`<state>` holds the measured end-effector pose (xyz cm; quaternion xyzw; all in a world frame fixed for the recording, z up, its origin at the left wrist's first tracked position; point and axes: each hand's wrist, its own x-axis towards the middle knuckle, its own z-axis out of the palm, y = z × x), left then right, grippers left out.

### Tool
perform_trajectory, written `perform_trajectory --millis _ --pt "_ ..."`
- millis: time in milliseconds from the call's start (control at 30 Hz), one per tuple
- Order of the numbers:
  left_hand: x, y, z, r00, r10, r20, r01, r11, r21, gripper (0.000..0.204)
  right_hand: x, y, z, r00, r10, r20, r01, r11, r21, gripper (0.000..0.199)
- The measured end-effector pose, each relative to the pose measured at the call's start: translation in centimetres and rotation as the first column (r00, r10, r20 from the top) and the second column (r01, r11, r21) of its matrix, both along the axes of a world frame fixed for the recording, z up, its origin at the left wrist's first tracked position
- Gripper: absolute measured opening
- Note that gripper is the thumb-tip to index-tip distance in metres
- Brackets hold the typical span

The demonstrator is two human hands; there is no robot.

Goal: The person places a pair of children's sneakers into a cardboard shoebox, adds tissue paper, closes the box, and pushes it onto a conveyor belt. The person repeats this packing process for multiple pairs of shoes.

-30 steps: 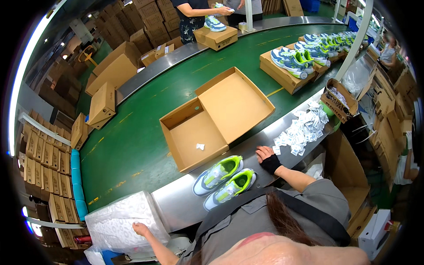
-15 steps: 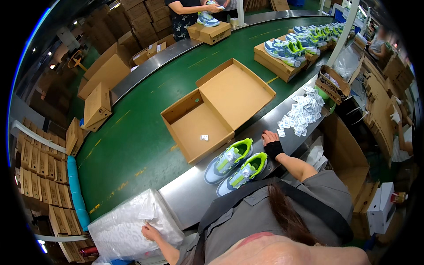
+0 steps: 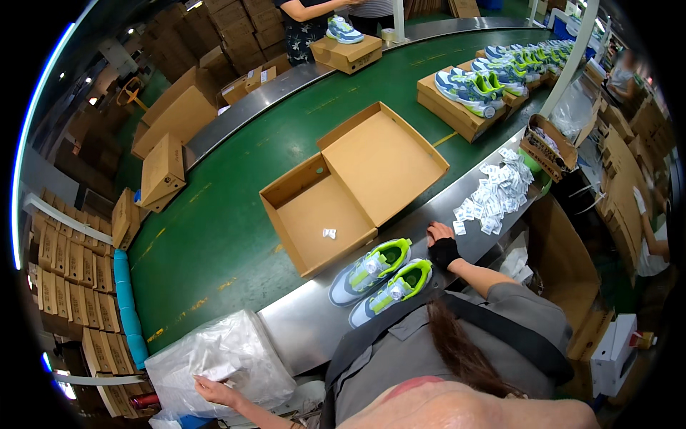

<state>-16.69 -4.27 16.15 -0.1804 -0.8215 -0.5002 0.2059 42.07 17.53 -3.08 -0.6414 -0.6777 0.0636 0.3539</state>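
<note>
My left hand [image 3: 216, 392] is at the plastic-wrapped stack [image 3: 175, 357] at the lower left, its fingers closed on a bunched sheet of white tissue paper [image 3: 220, 366]. On the metal ledge rests my right hand [image 3: 441, 242] in a black fingerless glove, fingers lying flat and holding nothing. Beside it stands a pair of grey-blue sneakers [image 3: 379, 282] with lime-green linings. Just beyond them is an open brown shoebox [image 3: 286, 239], its lid folded back. Inside the box lies a small white sachet [image 3: 329, 233].
White sachets [image 3: 500, 189] are heaped on the ledge at the right, near a small carton [image 3: 549, 146]. Boxes topped with sneakers [image 3: 468, 93] line the green belt [image 3: 221, 236]. Across it, another person [image 3: 307, 21] stands by a box with a sneaker [image 3: 344, 30].
My left hand has moved left over the stack, and white paper now bunches up at its fingers. My right hand stays on the ledge. The person opposite has let go of the sneaker.
</note>
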Motion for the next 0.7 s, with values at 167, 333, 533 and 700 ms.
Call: perform_trajectory --millis 167,333,533,700 --pt "9.0 5.0 5.4 0.758 -0.579 0.3 0.469 0.804 0.366 0.022 -2.9 3.9 11.4 0.977 -0.007 -0.215 0.092 0.917 0.389 0.028" --pt "18.7 13.9 7.9 0.257 -0.899 0.354 0.731 0.42 0.538 0.017 -10.5 4.3 17.5 0.662 0.599 -0.451 -0.71 0.694 -0.121 0.051" --pt "25.9 21.3 8.7 -0.092 -0.954 0.285 0.709 0.138 0.692 0.017 -19.2 3.5 17.2 0.362 0.635 -0.682 -0.874 0.487 -0.011 0.046" --pt "26.8 23.7 8.4 0.115 -0.978 0.176 0.922 0.171 0.347 0.033 -18.6 8.4 18.8 0.376 0.194 -0.906 -0.612 0.786 -0.085 0.027"
